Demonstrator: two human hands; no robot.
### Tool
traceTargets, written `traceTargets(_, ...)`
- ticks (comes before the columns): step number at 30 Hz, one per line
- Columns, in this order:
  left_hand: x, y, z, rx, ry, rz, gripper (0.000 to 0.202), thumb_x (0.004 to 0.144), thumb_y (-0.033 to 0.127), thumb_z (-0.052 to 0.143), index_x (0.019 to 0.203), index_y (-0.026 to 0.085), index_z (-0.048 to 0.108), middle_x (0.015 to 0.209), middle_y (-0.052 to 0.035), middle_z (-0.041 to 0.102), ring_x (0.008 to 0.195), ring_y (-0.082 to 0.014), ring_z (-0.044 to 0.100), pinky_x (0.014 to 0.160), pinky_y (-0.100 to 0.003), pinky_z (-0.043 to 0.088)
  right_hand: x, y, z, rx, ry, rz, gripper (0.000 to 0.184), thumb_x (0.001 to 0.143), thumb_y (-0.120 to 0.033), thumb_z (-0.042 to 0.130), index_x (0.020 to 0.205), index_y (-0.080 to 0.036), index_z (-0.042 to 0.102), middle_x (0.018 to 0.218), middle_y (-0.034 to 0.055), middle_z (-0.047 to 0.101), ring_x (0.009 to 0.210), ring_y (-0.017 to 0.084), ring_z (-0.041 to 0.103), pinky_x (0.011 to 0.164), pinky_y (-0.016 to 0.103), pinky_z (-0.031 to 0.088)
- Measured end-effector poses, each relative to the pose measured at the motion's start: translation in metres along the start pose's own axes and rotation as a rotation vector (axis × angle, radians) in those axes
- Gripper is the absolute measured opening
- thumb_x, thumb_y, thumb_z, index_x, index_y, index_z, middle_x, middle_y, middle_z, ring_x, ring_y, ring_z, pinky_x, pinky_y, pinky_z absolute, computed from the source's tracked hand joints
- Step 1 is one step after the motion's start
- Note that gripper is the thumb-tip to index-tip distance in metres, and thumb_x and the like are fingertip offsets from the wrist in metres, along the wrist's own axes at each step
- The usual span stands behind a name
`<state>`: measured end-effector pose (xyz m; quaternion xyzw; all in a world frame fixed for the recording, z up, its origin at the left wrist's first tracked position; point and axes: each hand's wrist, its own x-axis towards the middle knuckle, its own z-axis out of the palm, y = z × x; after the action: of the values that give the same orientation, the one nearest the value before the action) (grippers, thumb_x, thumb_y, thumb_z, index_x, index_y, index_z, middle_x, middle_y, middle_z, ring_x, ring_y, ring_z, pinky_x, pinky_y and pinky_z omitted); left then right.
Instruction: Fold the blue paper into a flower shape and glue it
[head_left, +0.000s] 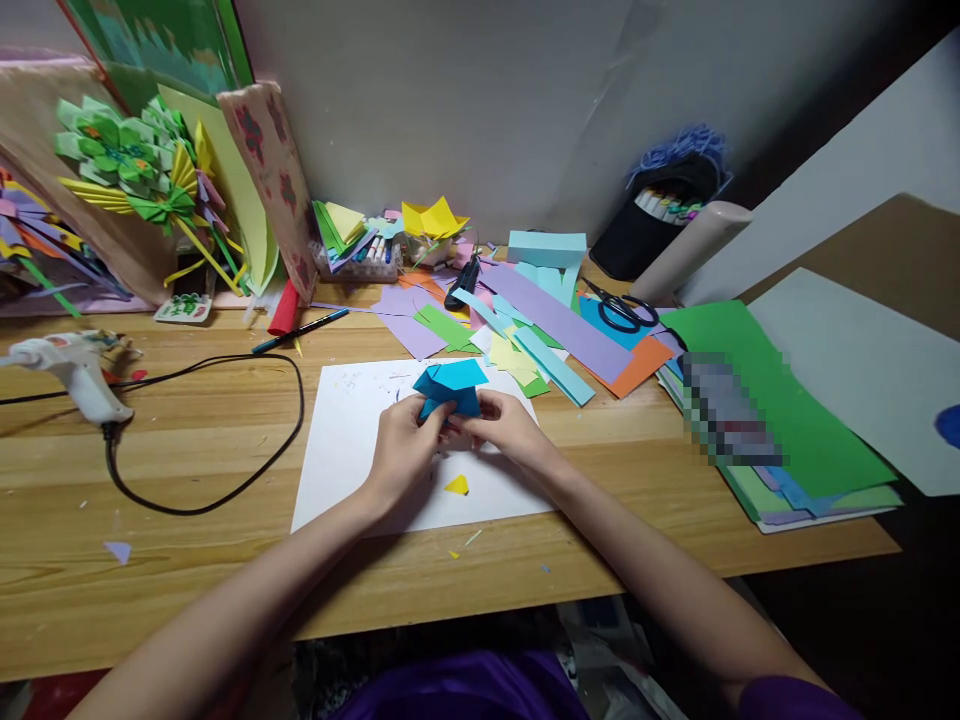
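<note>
A folded piece of blue paper [456,378] is held between both hands over a white sheet [337,450]. My left hand [405,440] pinches its left side, the thumb lying across the lower part. From the right, my right hand [510,428] grips the paper's lower right edge with curled fingers. Some fingertips are hidden behind and under the folds. Just below the hands, a small yellow paper scrap [457,485] lies on the white sheet.
A glue gun [82,375] with a looping black cord lies left. Behind the hands are coloured paper strips [562,320] and black scissors [622,308]. A stack of coloured paper [802,400] sits right. Paper flowers [127,150] stand back left, a black pen pouch [637,225] back right.
</note>
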<state>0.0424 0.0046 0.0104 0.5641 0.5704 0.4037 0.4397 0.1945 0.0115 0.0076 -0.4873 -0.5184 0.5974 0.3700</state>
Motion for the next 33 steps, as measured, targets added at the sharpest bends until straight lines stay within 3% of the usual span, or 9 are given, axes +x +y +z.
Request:
traceTargets(4,0.000,0.003,-0.001,0.010,0.014,0.050,0.027,0.074,0.037,0.059,0.058,0.016,0.061,0.057,-0.0023,0.065,0.054,-0.0145,0.058,0.050,-0.022,0.041,-0.001,0.000,-0.001,-0.024,0.002,-0.032,0.018,0.065,-0.032,0.067,0.070,-0.015,0.063,0.064,0.0002,0.059,0.058,0.011,0.051,0.055,0.025,0.038)
traceTargets(13,0.008,0.008,-0.001,-0.329,-0.218,-0.292,0.028,0.070,0.038,0.065,0.064,0.011,0.063,0.063,-0.0083,0.069,0.052,-0.0133,0.061,0.048,-0.022,0.045,-0.001,-0.005,-0.013,-0.034,-0.064,0.043,0.023,0.069,-0.035,0.066,0.056,-0.017,0.061,0.052,-0.0015,0.053,0.049,0.008,0.044,0.049,0.025,0.030)
traceTargets(20,0.011,0.005,-0.004,-0.395,-0.285,-0.266,0.033,0.067,0.043,0.068,0.064,0.010,0.066,0.068,-0.0104,0.071,0.056,-0.0147,0.063,0.049,-0.022,0.044,-0.001,-0.008,-0.019,0.027,-0.109,0.086,0.026,0.068,-0.040,0.068,0.060,-0.016,0.064,0.055,-0.0015,0.054,0.051,0.008,0.046,0.050,0.023,0.032)
traceTargets(25,0.012,0.003,-0.005,-0.415,-0.334,-0.269,0.038,0.068,0.046,0.067,0.068,0.008,0.066,0.072,-0.0132,0.071,0.057,-0.0156,0.064,0.049,-0.022,0.043,0.000,-0.005,-0.018,0.004,-0.086,0.072,0.030,0.068,-0.042,0.067,0.059,-0.014,0.061,0.048,-0.0047,0.047,0.040,0.004,0.035,0.041,0.021,0.023)
traceTargets(28,0.014,0.005,-0.006,-0.414,-0.344,-0.269,0.039,0.069,0.046,0.066,0.069,0.007,0.065,0.073,-0.0147,0.071,0.057,-0.0159,0.064,0.048,-0.022,0.043,0.002,-0.005,-0.022,0.027,-0.121,0.103,0.030,0.069,-0.043,0.065,0.065,-0.013,0.065,0.047,-0.0044,0.048,0.039,0.004,0.037,0.040,0.020,0.026)
traceTargets(30,0.014,0.007,-0.007,-0.406,-0.346,-0.281,0.039,0.069,0.045,0.066,0.069,0.007,0.064,0.072,-0.0142,0.070,0.056,-0.0153,0.064,0.048,-0.022,0.043,0.003,-0.007,-0.026,0.058,-0.081,0.071,0.029,0.069,-0.043,0.066,0.070,-0.014,0.066,0.054,-0.0017,0.054,0.044,0.006,0.044,0.042,0.020,0.033)
traceTargets(33,0.013,0.011,-0.009,-0.389,-0.398,-0.299,0.036,0.070,0.045,0.066,0.069,0.009,0.063,0.069,-0.0111,0.070,0.052,-0.0128,0.062,0.049,-0.022,0.044,0.003,-0.014,-0.032,0.152,0.074,-0.044,0.035,0.074,-0.048,0.061,0.090,-0.018,0.066,0.086,0.0051,0.065,0.061,0.009,0.055,0.054,0.022,0.045)
